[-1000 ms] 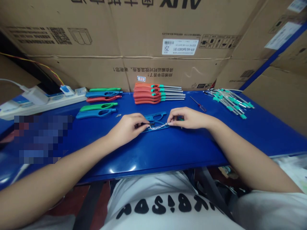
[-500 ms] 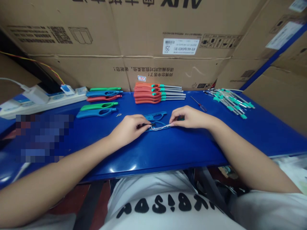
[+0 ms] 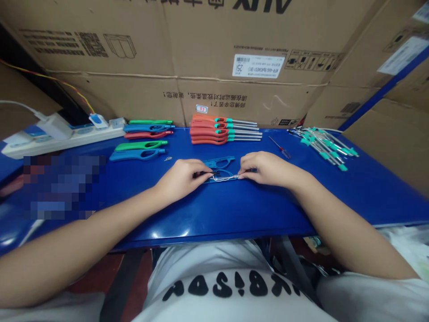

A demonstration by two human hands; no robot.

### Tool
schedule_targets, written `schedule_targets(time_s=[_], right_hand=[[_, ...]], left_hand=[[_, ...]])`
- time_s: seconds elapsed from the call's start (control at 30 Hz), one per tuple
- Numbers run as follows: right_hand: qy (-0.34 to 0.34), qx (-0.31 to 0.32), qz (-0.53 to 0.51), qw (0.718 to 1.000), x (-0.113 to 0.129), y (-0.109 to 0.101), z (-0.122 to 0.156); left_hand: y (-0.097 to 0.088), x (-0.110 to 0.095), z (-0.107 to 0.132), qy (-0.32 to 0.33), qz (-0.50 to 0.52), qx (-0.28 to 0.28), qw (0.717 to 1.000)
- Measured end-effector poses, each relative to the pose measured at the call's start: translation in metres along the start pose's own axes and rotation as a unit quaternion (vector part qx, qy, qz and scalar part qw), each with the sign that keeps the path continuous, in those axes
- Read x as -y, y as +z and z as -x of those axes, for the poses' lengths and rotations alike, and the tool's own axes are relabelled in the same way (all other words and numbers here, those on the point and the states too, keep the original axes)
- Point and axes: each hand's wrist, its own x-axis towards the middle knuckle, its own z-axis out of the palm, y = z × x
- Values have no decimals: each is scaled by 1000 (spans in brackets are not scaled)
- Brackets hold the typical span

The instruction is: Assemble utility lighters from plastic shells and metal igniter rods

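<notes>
Two blue plastic lighter casing halves lie on the blue table in front of me: one half [image 3: 219, 162] behind, the other [image 3: 228, 172] nearer, between my hands. My left hand [image 3: 187, 173] pinches a small black part at the left end of the nearer half. From there a white wire [image 3: 224, 178] runs right, along that half. The fingertips of my right hand [image 3: 256, 167] are closed on the wire's right end, by a small pale piece. Exactly what sits under the fingers is hidden.
Orange lighters [image 3: 211, 130] with metal tubes are stacked at the back. Coloured casings [image 3: 139, 154] lie left, beside a power strip [image 3: 78, 134]. A screwdriver [image 3: 280, 147] and metal tubes with teal parts [image 3: 323, 145] are right. A cardboard box [image 3: 201, 53] stands behind the table.
The view has shifted slightly. Both hands keep nearly the same places, and the white wire lies a little straighter along the nearer casing half.
</notes>
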Motion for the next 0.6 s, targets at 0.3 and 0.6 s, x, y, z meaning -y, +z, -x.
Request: schedule_targets(time_s=[0.3,0.6], right_hand=[[18,4,77,997,12,1,0],[32,6,50,998,9,0,0]], left_hand=[[1,2,0,-8,-7,-20,1000],[-3,0,0,-1,-23,10,1000]])
